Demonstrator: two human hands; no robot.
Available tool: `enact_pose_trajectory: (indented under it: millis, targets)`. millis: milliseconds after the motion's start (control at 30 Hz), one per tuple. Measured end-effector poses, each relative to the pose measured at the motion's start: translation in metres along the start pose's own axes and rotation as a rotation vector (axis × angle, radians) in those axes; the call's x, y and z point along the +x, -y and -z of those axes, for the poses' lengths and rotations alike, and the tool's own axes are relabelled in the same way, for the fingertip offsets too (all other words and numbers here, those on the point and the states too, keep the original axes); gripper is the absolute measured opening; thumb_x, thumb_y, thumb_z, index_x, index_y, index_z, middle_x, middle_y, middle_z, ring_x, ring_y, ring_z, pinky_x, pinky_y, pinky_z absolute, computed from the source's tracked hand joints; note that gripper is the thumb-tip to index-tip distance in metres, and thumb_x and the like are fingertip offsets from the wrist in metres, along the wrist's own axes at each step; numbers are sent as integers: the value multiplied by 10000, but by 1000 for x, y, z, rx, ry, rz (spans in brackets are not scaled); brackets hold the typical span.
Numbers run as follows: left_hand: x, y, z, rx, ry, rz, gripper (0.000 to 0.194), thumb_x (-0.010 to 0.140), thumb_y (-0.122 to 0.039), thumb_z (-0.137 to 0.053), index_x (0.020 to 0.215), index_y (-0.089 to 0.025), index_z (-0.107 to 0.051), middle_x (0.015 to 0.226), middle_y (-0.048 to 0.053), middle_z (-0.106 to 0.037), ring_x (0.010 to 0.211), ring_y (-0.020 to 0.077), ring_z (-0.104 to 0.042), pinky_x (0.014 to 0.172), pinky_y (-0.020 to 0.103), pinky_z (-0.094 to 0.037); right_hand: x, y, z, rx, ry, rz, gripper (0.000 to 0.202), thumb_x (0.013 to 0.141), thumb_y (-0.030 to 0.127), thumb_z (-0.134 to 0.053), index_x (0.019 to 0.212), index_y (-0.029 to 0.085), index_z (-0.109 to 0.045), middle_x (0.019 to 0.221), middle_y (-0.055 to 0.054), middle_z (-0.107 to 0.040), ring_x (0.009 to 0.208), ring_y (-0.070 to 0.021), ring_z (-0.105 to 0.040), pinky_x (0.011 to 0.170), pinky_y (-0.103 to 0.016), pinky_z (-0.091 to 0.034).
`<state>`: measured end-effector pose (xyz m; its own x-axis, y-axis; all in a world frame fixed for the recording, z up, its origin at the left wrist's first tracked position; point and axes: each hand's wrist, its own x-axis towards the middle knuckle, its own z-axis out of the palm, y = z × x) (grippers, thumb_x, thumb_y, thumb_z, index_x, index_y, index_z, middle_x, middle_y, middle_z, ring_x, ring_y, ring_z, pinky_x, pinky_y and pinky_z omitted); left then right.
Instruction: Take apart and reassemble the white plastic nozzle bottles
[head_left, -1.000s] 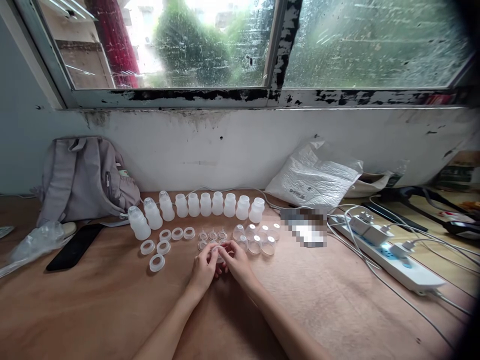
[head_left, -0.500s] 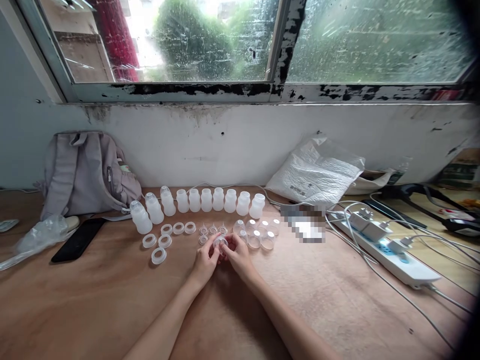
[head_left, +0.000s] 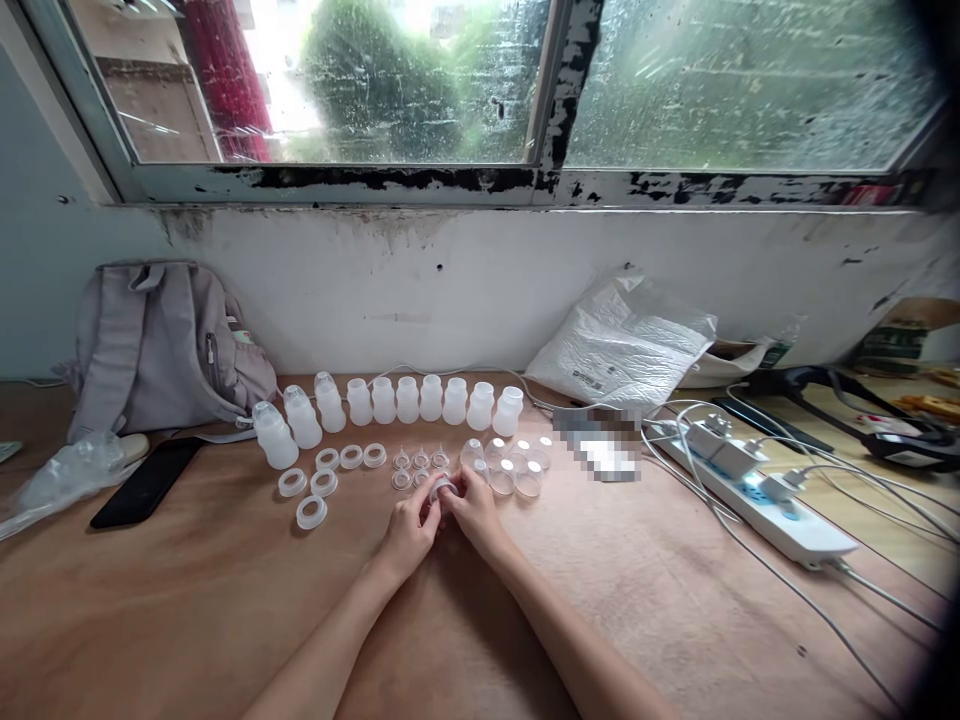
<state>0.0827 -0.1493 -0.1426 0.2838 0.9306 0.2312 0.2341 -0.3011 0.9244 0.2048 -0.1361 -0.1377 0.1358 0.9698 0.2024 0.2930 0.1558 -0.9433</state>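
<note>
My left hand [head_left: 412, 522] and my right hand [head_left: 474, 508] meet at the table's middle, fingers closed around a small translucent ring [head_left: 444, 488], partly covered by the fingertips. Just beyond are several clear nipples [head_left: 421, 459] in rows. Several clear domed caps [head_left: 501, 477] stand beside my right hand. To the left lie several loose white rings [head_left: 311, 512]. Behind, a row of frosted bottles [head_left: 406, 400] stands upright; the three leftmost [head_left: 274, 437] have clear tops on them.
A black phone [head_left: 146, 484], plastic bag [head_left: 71, 470] and grey backpack [head_left: 161, 340] are at the left. On the right are a silver bag [head_left: 622, 345], a white power strip [head_left: 787, 525] with cables, and black straps [head_left: 832, 395]. The wall and window rise behind.
The view has shifted slightly, so most things sit a little further left. Between my fingers the ring looks tilted differently. Both hands keep hold of it.
</note>
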Motion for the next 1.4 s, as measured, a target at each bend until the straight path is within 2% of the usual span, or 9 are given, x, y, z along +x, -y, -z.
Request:
enact_pose_trajectory:
  millis: [367,567,767,867,1000,1100,1200,1300,1400]
  targets:
    - [-3,-5,-2,-10,-6,-27,435,801,-277,-413,1226,-188,-445,899,55,-653,587,140,-598,596,268,-516,-1,4,2,-98,-4,68,97,645,193,-460,599,205,-375,528,54,-450,463,-96,-405,441,-207,-310]
    - [-5,-9,-4,77,-95,-21,407,823,-270,-381,1215,-207,-466,909,45,-668,595,145,-614,622,273,-514,-5,8,0,-103,-19,121,114,679,203,-456,615,208,-361,535,51,-447,482,-100,-415,460,-208,-322]
    - [1,-5,4,153,-231,-17,344,810,-242,-389,1103,-215,-567,1055,41,-632,909,195,-602,827,322,-466,-11,16,-2,-78,43,171,101,719,254,-477,653,203,-420,551,36,-482,482,-103,-436,461,-214,-336]
    - [2,-5,8,170,-242,-20,315,788,-217,-408,1037,-233,-599,1017,19,-649,904,190,-606,813,315,-470,-14,15,-4,-56,59,186,89,745,259,-460,680,200,-448,578,22,-510,503,-110,-461,473,-216,-352]
    - [2,-8,8,158,-258,-43,269,779,-221,-422,960,-243,-621,988,11,-656,889,183,-608,800,292,-466,-15,15,-4,-52,30,190,141,751,273,-473,638,202,-428,545,35,-469,486,-107,-442,473,-218,-346]
    - [3,-10,7,7,-252,57,265,799,-295,-407,975,-210,-584,867,32,-663,646,150,-623,587,249,-489,-14,19,0,31,95,161,157,777,337,-469,706,197,-479,582,22,-513,495,-110,-462,483,-223,-361]
    - [5,-10,8,-325,-228,224,333,801,-391,-394,1046,-186,-488,663,1,-617,388,87,-501,361,186,-358,-12,23,4,111,136,97,244,814,408,-413,861,197,-528,608,16,-536,483,-109,-463,465,-223,-365]
    - [7,-9,11,-578,-151,303,348,768,-404,-433,1023,-171,-476,579,-27,-565,354,56,-435,333,148,-266,-10,21,6,67,121,128,265,807,411,-438,892,192,-561,659,-1,-560,561,-123,-497,524,-231,-393]
    - [8,-8,13,-701,-52,374,392,761,-458,-398,965,-141,-504,521,-33,-515,325,47,-380,320,148,-218,-9,18,4,16,138,171,255,796,408,-460,772,178,-569,687,-16,-573,593,-130,-504,557,-240,-399]
